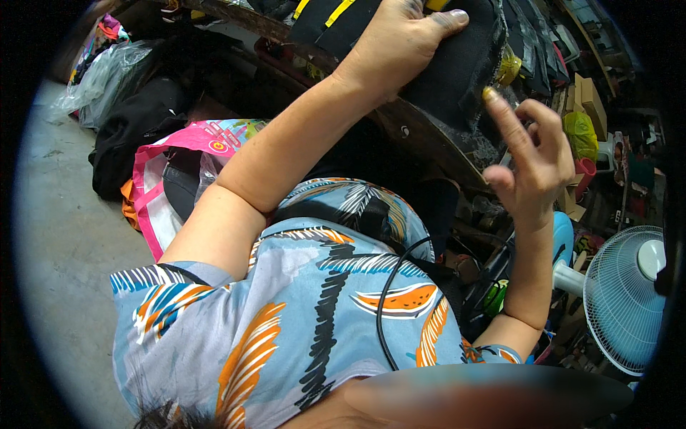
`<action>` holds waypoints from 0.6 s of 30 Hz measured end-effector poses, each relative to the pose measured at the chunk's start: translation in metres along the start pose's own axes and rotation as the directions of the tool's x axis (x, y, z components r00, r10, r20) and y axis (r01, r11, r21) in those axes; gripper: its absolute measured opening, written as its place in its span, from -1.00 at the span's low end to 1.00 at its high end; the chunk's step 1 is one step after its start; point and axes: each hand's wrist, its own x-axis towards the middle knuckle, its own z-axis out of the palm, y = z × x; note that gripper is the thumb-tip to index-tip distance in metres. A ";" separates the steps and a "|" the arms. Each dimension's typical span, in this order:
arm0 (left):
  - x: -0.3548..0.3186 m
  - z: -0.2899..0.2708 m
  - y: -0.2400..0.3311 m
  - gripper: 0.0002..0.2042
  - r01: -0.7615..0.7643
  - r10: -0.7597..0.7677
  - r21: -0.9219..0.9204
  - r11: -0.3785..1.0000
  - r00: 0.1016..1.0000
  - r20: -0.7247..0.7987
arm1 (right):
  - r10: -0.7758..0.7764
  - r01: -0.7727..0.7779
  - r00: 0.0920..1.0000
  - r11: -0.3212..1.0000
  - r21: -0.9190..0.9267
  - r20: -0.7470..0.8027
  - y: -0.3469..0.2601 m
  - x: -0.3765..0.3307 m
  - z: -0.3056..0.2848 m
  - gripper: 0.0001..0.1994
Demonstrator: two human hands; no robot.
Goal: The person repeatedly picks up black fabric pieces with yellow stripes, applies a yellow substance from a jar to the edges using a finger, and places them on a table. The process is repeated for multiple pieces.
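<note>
A black fabric piece (454, 79) with a rough, pale-flecked edge lies on the dark wooden bench in front of me. My left hand (404, 39) is closed at its upper left part, the thumb stretched along the cloth. The upper frame edge cuts off most of those fingers. Just off the piece's right edge hovers my right hand (532, 146), holding nothing. Its index finger points up, with a yellowish smear on the tip, while the other fingers bend loosely. Black pieces with yellow strips (339, 13) lie to the left of my left hand.
A white and blue fan (625, 300) stands at the right, near my right elbow. Cardboard (590, 107) and a yellow-green plastic bag (580, 136) sit beyond my right hand. On the left are a pink-edged bag (146, 207), a black bundle (136, 143) and clear plastic (118, 75). A black cable (382, 307) crosses my shirt.
</note>
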 end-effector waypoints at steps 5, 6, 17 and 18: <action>-0.003 -0.002 0.002 -0.71 0.015 -0.015 -0.006 1.000 0.998 -0.060 | -0.025 0.024 1.000 0.997 0.074 0.015 -0.010 0.001 -0.005 -0.31; -0.004 -0.001 0.002 -0.68 -0.002 0.004 0.071 0.997 0.999 -0.040 | 0.006 -0.005 1.000 0.994 0.109 -0.006 -0.008 0.004 -0.005 -0.30; -0.004 -0.010 0.032 -0.67 -0.013 0.023 0.075 0.997 0.991 -0.131 | 0.134 -0.147 0.989 0.938 0.314 0.063 0.023 -0.008 0.013 -0.40; -0.002 -0.013 0.039 -0.68 -0.013 0.020 0.051 0.999 0.990 -0.139 | 0.239 -0.257 0.967 0.902 0.348 0.093 0.036 -0.013 0.017 -0.45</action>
